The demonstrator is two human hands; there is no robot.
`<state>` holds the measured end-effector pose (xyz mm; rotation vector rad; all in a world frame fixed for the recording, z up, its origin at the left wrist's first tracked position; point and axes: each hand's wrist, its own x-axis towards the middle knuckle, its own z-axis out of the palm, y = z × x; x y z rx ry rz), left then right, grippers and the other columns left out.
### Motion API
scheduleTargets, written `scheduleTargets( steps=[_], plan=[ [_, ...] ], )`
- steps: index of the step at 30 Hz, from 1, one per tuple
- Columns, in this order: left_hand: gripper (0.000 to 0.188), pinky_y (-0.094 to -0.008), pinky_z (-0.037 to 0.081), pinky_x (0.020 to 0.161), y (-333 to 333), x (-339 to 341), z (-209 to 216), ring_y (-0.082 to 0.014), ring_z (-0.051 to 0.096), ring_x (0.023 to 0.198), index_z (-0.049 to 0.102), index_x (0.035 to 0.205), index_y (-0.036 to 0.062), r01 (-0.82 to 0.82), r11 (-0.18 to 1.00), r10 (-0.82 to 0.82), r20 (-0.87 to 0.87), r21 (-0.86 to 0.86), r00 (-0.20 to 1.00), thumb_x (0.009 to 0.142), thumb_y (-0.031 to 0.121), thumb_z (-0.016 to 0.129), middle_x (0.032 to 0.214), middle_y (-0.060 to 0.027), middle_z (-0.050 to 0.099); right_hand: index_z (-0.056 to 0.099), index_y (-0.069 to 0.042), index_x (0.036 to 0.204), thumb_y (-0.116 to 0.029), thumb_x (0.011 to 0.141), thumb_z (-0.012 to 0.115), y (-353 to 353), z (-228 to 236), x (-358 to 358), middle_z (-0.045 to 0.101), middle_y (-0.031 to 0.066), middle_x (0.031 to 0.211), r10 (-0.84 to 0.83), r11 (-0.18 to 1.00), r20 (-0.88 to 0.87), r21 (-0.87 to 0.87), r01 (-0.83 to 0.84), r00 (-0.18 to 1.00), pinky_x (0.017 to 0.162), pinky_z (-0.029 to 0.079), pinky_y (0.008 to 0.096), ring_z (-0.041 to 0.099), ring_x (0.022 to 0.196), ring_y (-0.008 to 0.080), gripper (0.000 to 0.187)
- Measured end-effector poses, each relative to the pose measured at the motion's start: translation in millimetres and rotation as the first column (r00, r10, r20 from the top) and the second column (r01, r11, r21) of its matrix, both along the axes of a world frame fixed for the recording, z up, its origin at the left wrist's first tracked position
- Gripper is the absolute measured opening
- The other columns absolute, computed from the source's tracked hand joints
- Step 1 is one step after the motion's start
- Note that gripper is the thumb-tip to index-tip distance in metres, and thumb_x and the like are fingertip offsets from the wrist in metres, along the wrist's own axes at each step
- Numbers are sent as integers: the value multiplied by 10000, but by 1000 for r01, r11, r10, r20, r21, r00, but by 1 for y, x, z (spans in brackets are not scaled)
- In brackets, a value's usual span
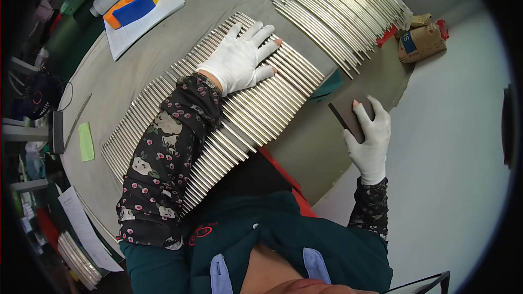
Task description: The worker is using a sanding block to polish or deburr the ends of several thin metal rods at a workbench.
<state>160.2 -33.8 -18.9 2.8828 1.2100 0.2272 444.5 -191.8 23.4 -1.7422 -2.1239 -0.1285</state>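
Observation:
My left hand, in a white glove with some fingertips bare, lies flat with fingers spread across a row of thin shiny metal rods. These rods lie side by side on the grey table, and a few stick out toward me past the others. Off the table's right end, my right hand, gloved the same way, grips a dark brown flat block between thumb and fingers. The block is apart from the rods. Flowered sleeves cover both forearms.
A second batch of metal rods lies at the far right. Papers bear an orange and blue ring-shaped object at the far left. A green slip sits at the left edge. A brown bag stands by the white wall.

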Motion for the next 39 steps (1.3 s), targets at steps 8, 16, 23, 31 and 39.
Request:
scheduleTargets(
  steps=[8, 16, 23, 31, 39],
  plan=[
    [700, -565, 116, 1164, -29, -19, 21, -390, 200, 1436, 359, 1450, 91, 115, 993, -114, 60, -14, 992, 941, 570, 400, 1555, -160, 236, 578, -151, 1241, -113, 617, 769, -2, -5, -3, 467, 187, 1304, 32, 999, -7, 35, -32, 999, 960, 407, 455, 488, 1116, 368, 653],
    [760, -592, 161, 1137, -37, -31, 3, -385, 269, 1409, 383, 1412, 28, 129, 990, -127, 28, -64, 992, 921, 608, 395, 1519, -200, 299, 589, -149, 1229, -122, 615, 774, 7, -8, -10, 475, 180, 1294, 36, 998, -18, 52, -35, 999, 950, 414, 452, 491, 1113, 363, 641],
    [764, -593, 162, 1134, -34, -30, 2, -395, 280, 1399, 391, 1405, 26, 131, 990, -129, 36, -55, 991, 914, 612, 408, 1514, -200, 307, 592, -154, 1225, -135, 603, 793, 17, -9, -18, 477, 185, 1286, 67, 997, -23, 49, -66, 997, 946, 414, 447, 498, 1109, 354, 654],
    [713, -593, 149, 1141, -41, -30, 6, -386, 270, 1409, 384, 1423, 55, 102, 991, -99, 35, -92, 994, 923, 562, 435, 1521, -192, 302, 591, -154, 1217, -137, 613, 786, 30, -10, -31, 486, 189, 1274, 173, 984, -16, 48, -172, 985, 894, 424, 439, 508, 1091, 346, 635],
    [739, -585, 150, 1146, -40, -30, 7, -375, 269, 1413, 395, 1418, 56, 101, 990, -96, 53, -94, 994, 905, 586, 447, 1524, -174, 307, 608, -163, 1188, -138, 647, 763, 52, -12, -53, 482, 189, 1277, 250, 960, 55, 114, -255, 967, 845, 441, 428, 509, 1067, 341, 564]
  ],
)
